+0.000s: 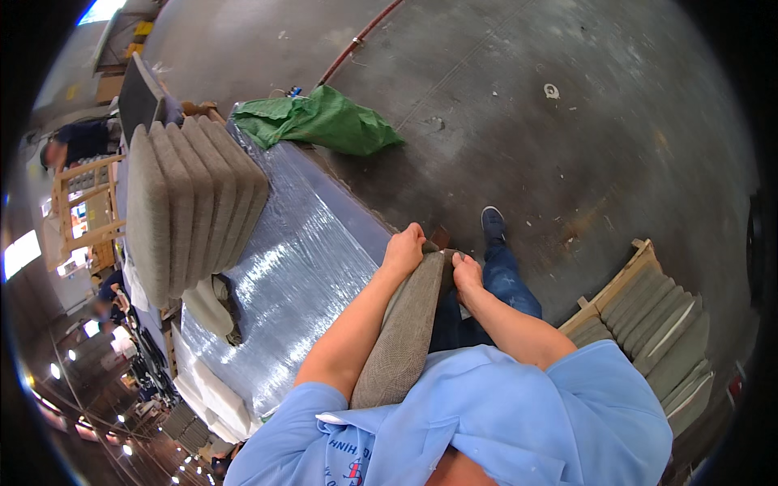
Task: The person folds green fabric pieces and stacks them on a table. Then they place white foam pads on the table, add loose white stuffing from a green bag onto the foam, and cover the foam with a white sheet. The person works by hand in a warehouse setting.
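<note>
A grey-brown upholstered cushion (399, 350) stands on edge against my body, beside the near edge of the table (304, 243), which is covered in shiny plastic film. At the cushion's far end, my left hand (404, 250) is closed on its fabric edge, fingers bent and pressed together. Just to the right, my right hand (468, 275) pinches the same end with its thumb on top. A short dark gap or flap of cloth shows between the two hands. What lies under my fingers is hidden.
Several similar cushions (194, 206) stand in a row on the table, near a loose fabric piece (212, 309). A green sack (328, 121) lies over the far corner by a red hose (356, 42). At right, a wooden crate (620, 279) holds more grey pieces. Co-workers are far left.
</note>
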Tool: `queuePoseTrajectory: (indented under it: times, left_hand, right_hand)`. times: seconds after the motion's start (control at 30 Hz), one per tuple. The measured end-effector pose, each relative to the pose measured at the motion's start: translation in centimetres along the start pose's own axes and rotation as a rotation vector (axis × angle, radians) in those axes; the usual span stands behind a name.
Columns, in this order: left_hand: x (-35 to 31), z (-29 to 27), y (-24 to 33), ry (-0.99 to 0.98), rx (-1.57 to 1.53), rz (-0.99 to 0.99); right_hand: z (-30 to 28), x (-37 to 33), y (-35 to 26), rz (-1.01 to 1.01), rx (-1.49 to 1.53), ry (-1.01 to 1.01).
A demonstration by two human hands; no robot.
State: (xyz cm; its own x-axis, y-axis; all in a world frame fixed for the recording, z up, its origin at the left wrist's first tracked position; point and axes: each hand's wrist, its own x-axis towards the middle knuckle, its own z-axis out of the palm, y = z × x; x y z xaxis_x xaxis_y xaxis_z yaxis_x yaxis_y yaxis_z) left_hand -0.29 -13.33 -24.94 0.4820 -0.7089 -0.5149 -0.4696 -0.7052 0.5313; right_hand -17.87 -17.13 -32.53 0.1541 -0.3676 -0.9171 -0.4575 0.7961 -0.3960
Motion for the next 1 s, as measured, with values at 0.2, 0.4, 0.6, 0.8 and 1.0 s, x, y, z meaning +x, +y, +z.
queuePoseTrajectory:
  times: [0.2,0.4,0.6,0.8,1.0]
  left_hand:
    - [3.5,1.7,0.4,-0.080,0.005,-0.262]
    - [5.0,2.9,3.1,-0.141,0.124,-0.417]
    - [6.1,3.7,1.0,-0.171,0.181,-0.290]
    - [5.9,3.1,0.8,-0.344,0.109,-0.324]
    - [6.2,3.5,0.0,-0.310,0.285,-0.147]
  right_hand:
    - [2.7,2.5,0.3,0.203,0.189,0.064]
    - [3.2,3.9,-1.6,0.306,-0.044,0.186]
    - [3.3,3.9,-3.1,0.278,-0.431,0.135]
    - [3.1,5.1,-1.4,0.251,-0.490,0.149]
    - [3.6,6.3,-0.8,0.331,-0.502,0.190]
